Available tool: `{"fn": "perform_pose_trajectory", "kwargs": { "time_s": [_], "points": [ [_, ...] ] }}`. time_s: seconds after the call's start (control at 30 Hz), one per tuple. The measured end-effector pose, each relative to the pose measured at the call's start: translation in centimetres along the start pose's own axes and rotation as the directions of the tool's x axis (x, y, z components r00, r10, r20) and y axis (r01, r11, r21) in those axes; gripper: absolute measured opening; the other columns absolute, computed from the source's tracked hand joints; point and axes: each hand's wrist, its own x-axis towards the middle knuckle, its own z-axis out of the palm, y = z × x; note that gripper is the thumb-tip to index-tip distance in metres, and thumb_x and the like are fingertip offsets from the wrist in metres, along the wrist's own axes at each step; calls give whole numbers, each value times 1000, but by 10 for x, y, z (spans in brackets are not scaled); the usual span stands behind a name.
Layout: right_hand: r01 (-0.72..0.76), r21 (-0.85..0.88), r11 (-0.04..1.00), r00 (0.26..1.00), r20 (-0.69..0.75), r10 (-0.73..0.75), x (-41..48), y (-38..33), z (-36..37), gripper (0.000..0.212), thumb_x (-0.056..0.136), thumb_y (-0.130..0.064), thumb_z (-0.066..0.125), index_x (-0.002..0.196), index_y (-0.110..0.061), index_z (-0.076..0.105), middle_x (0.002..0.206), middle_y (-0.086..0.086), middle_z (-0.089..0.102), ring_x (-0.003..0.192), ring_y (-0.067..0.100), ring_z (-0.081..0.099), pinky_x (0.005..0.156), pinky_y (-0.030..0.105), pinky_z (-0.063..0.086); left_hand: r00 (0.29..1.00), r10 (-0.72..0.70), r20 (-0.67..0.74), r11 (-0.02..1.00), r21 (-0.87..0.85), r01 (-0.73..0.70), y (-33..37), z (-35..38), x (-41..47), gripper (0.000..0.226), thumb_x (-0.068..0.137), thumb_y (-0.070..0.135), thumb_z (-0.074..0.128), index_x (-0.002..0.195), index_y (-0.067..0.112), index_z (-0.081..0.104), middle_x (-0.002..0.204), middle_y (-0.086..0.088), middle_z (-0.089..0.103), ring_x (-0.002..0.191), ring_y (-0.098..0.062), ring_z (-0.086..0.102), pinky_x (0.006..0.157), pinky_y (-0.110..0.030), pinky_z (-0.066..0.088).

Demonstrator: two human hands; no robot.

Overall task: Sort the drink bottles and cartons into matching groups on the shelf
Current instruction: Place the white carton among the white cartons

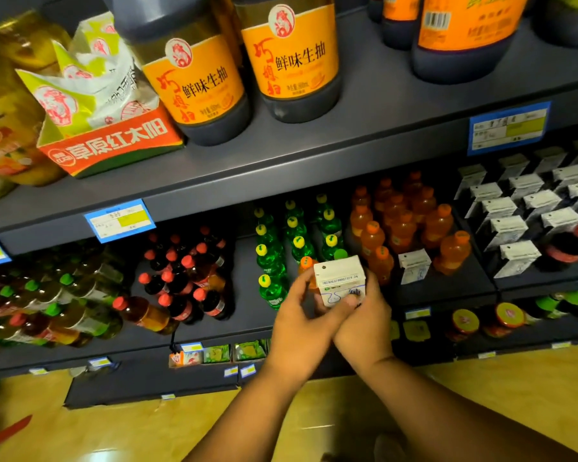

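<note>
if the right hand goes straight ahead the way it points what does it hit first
Probably the orange drink bottle just behind the white carton that the right hand holds, though depth is unclear.

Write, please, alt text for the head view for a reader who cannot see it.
The left hand and right hand hold a small white carton in front of a shop shelf. Behind it stand red-capped dark bottles, green bottles and orange bottles, with a stray carton among the orange ones and rows of white cartons at the right.

Orange bottle (pixel 306 262) half hidden behind carton (pixel 341 278)
</note>
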Motion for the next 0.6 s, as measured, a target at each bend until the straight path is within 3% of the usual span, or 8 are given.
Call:
{"fn": "perform_pose_trajectory", "kwargs": {
  "time_s": [0.1, 0.17, 0.23, 0.3, 0.37, 0.5, 0.6],
  "points": [
    [23, -66, 998, 1000, 5, -23, -6, -1, -5, 68, 64, -23, 91, 123, -30, 56, 96, -28, 61, 85, -22, 56, 69, -5, 39, 1000, -10, -25, 1000, 11, 10, -10, -38, -9, 66, 72, 32, 82, 133, 34, 58, 122, 29, 66, 117, 17, 56, 97, -11, 47],
    [31, -86, 996, 999, -6, -31, -9, 0, -7, 70, 64, -26, 91, 124, -29, 56, 101, -26, 63, 94, -15, 58, 75, -5, 40, 998, -22, -56, 998, 56, 25, -19, -59, -12, 72, 71, 37, 82, 138, 36, 56, 137, 26, 58, 132, 12, 46, 114, -26, 41],
    [22, -87, 996, 999, -33, -25, -14, -2, -7, 68, 64, -30, 91, 122, -33, 55, 106, -21, 64, 98, -7, 60, 82, 3, 45, 998, -17, -54, 999, 38, 19, -23, -81, -14, 69, 75, 26, 82, 139, 33, 56, 142, 21, 56, 136, 6, 45, 119, -37, 37],
    [31, -100, 995, 997, -61, -37, -18, -10, -16, 69, 64, -27, 91, 119, -39, 51, 105, -26, 62, 94, -14, 59, 86, 7, 46, 1000, -2, -28, 1000, 9, 2, -28, -94, -11, 66, 79, 12, 80, 139, 28, 57, 141, 19, 57, 135, 5, 47, 120, -38, 36],
    [39, -66, 997, 997, -61, -43, -23, -12, -29, 69, 67, -21, 90, 118, -42, 49, 106, -30, 60, 95, -23, 56, 83, 2, 44, 1000, 4, -17, 1000, -9, -4, -34, -99, -6, 65, 79, 6, 79, 136, 29, 59, 141, 16, 58, 134, 4, 48, 120, -36, 35],
    [65, -88, 994, 989, -128, -76, -32, -12, -57, 66, 69, -17, 87, 113, -49, 50, 103, -29, 65, 96, -16, 61, 76, 5, 50, 998, 47, 29, 999, -17, -46, -39, -94, 3, 62, 79, 3, 80, 129, 34, 60, 136, 19, 59, 131, 7, 50, 110, -15, 40],
    [65, -83, 994, 986, -150, -77, -34, -9, -75, 65, 71, -14, 87, 120, -39, 52, 105, -22, 67, 96, -12, 63, 73, 8, 52, 997, 62, 56, 998, -11, -61, -44, -80, 4, 62, 78, 4, 81, 130, 31, 61, 129, 23, 65, 127, 8, 54, 103, -9, 43]
  ]
}}
